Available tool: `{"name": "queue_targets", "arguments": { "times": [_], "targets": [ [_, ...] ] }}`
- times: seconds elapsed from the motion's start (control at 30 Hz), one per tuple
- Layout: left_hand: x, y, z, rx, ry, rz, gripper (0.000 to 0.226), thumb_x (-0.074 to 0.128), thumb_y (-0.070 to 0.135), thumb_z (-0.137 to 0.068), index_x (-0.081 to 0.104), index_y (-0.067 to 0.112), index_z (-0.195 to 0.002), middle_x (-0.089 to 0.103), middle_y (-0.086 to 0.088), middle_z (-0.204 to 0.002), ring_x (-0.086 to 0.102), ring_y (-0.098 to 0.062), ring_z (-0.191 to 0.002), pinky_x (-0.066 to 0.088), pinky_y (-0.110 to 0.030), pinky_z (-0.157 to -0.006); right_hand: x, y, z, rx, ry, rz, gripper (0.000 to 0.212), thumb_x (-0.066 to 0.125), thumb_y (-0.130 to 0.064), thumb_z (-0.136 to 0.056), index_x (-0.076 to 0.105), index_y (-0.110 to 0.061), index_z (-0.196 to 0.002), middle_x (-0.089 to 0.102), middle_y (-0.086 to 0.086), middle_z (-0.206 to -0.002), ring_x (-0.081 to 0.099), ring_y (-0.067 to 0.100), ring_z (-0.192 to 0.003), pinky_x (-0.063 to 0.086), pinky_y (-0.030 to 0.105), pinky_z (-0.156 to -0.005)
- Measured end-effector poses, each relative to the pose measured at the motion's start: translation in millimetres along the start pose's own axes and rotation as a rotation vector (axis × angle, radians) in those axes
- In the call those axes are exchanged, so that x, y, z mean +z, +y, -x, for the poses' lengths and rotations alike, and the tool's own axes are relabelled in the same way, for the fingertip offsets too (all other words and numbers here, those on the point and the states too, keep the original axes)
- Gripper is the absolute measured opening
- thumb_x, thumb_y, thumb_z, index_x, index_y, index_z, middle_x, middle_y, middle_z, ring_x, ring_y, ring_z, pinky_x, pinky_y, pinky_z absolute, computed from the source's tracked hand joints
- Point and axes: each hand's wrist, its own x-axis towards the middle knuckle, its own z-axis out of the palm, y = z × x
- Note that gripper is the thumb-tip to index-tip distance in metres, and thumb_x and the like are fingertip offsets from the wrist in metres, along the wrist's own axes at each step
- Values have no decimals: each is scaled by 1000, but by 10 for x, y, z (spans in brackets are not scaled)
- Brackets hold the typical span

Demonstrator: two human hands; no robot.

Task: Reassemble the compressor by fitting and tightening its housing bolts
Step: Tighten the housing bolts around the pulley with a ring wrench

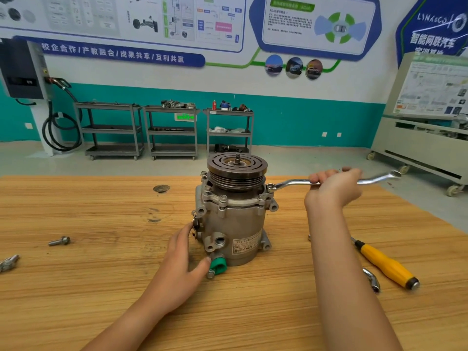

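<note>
Compressor (pixel 234 219): stood upright near the middle of the counter (pixel 101 287), pulley (pixel 236 168) uppermost.
Housing bolts (pixel 223 198): several heads sat round the upper flange; whether they were tight could not be told.
Ring spanner (pixel 291 183): its ring end sat over the bolt at the flange's right side, and the shaft ran out to the right.
Right hand (pixel 331 188): clenched round the spanner shaft, about midway along.
Left hand (pixel 184 252): clasped the lower housing, fingers at the side bracket, thumb by the green cap (pixel 218 266).
Handling: judged heavy and rigid cast metal, tall on a narrow base, so liable to twist or tip under spanner load. Best held low on the body or lugs, not by the pulley, which would probably turn.
Surroundings: a loose bolt (pixel 59 241) lay well to the left. A yellow-handled screwdriver (pixel 385 264) and a second spanner (pixel 371 278) lay to the right, apart from the compressor.
Obstructions: the pulley rim overhung the bolt heads, leaving little room above them. The shaft stood above the tools lying on the counter.
</note>
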Motion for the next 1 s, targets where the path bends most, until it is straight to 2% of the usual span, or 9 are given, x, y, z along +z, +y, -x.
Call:
{"name": "queue_targets", "arguments": {
  "times": [0.1,0.17,0.37,0.47,0.6,0.73,0.83,0.93,1.0],
  "targets": [
    [4,-5,-6,0,1,-2,80,58,33,-90,3,29,-148,13,7,-152,23,-11,-138,24,-29,-112,92,68,-273,273,-64,124,26,21,-2,-92,30,-14,-71,21,-2,-58,19,9,-29,19,16,-33],
    [6,-9,-11,-5,3,-4,80,58,33,-90,4,29,-148,13,7,-152,23,-11,-138,24,-29,-112,154,172,-360,376,-93,160,30,18,-1,-93,30,-14,-69,22,-3,-58,19,7,-27,18,16,-31],
    [5,-15,-17,-19,-3,-16,80,58,32,-89,4,31,-148,13,7,-152,23,-12,-137,24,-30,-111,267,298,-433,464,-135,164,30,21,-5,-95,33,-12,-68,25,-3,-45,19,7,-24,17,15,-28],
    [8,-13,-20,-23,-9,-16,80,58,32,-89,4,30,-148,13,5,-153,24,-13,-137,25,-30,-112,132,203,-359,365,-58,73,28,22,-6,-96,36,-12,-72,27,-2,-54,22,8,-26,21,15,-31],
    [4,-8,-21,-26,-6,-11,80,59,32,-89,5,28,-148,15,4,-152,24,-13,-137,26,-32,-113,-44,54,-25,13,7,9,22,33,-17,-99,43,-12,-80,30,-3,-53,30,8,-35,35,19,-39],
    [0,0,-3,-10,-4,8,79,59,31,-89,7,28,-148,16,5,-151,25,-13,-137,25,-31,-112,-252,39,415,-238,-59,-3,24,33,-19,-101,49,-15,-83,38,-4,-50,41,9,-43,49,25,-52],
    [1,6,5,-11,-6,14,79,59,32,-89,6,28,-149,16,5,-152,24,-13,-137,25,-31,-112,-487,162,746,-378,-142,102,26,34,-16,-102,53,-19,-85,48,-9,-54,55,8,-57,51,23,-67],
    [-2,7,0,-16,-4,20,80,59,32,-89,5,29,-149,14,5,-153,22,-13,-138,25,-32,-112,-539,212,977,-416,-227,221,29,36,-13,-101,55,-22,-80,49,-11,-58,59,8,-69,48,21,-74],
    [-4,10,-1,-24,1,24,81,59,32,-89,5,30,-148,13,6,-154,22,-14,-138,24,-32,-111,-392,76,946,-320,-219,176,30,35,-16,-101,54,-19,-79,44,-9,-52,55,8,-58,49,21,-66]
  ]
}}
